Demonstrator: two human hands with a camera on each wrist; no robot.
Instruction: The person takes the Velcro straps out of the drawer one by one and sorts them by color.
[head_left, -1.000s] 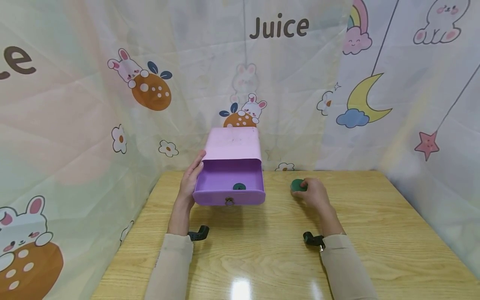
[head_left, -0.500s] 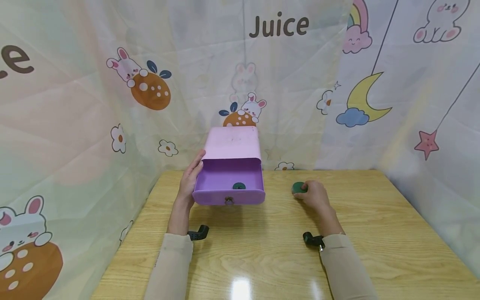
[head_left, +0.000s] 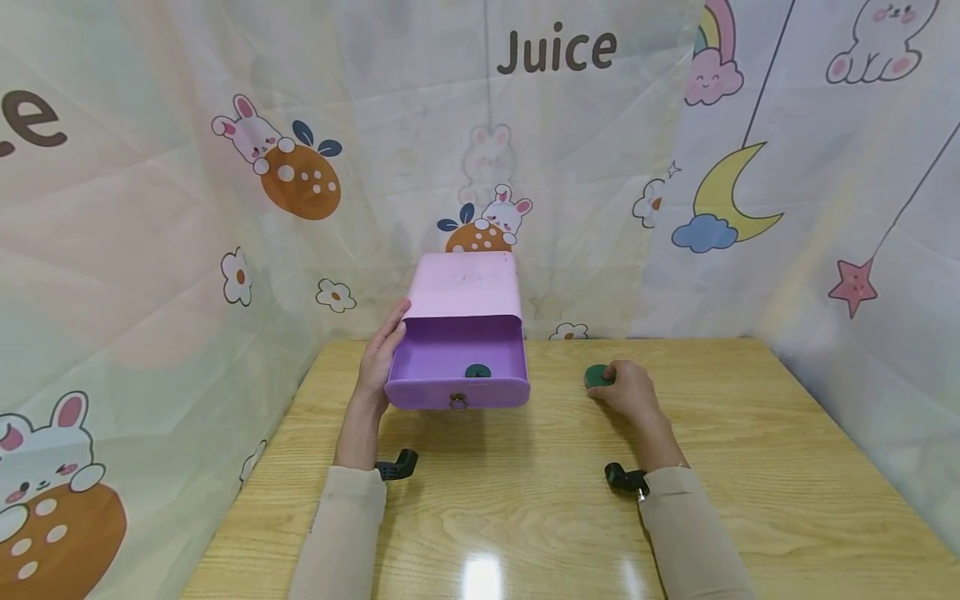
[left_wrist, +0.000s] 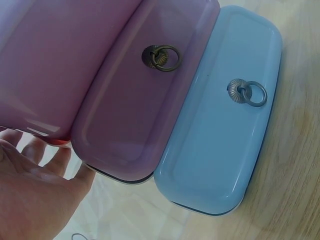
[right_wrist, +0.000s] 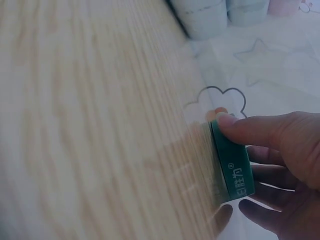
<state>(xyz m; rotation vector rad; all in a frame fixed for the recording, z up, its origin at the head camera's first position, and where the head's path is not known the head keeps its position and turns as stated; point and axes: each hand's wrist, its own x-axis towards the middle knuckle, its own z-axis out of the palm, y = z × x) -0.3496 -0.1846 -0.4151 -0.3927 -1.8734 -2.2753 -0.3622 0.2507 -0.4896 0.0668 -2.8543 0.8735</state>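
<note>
A small drawer cabinet point(head_left: 467, 283) with a pink top stands at the back of the table, its purple top drawer point(head_left: 459, 393) pulled out. Inside that drawer lies a green disc with a dark centre point(head_left: 477, 372). My left hand point(head_left: 377, 367) rests against the cabinet's left side, fingers fairly straight. My right hand point(head_left: 632, 390) pinches a second green disc point(head_left: 597, 376) between thumb and fingers on the table, right of the cabinet. White lettering shows on this disc's edge in the right wrist view, where the thumb point(right_wrist: 255, 129) presses one rim.
Below the pulled drawer, the left wrist view shows a purple drawer point(left_wrist: 135, 100) and a light blue drawer point(left_wrist: 220, 115), each with a ring pull. A printed cloth point(head_left: 585, 208) hangs behind the wooden table point(head_left: 525, 517). Pale cups or tubs point(right_wrist: 202, 20) appear in the right wrist view.
The right hand and its green disc have shifted slightly toward me, and are nearly still over the last half second. The left hand and the drawer have not visibly moved.
</note>
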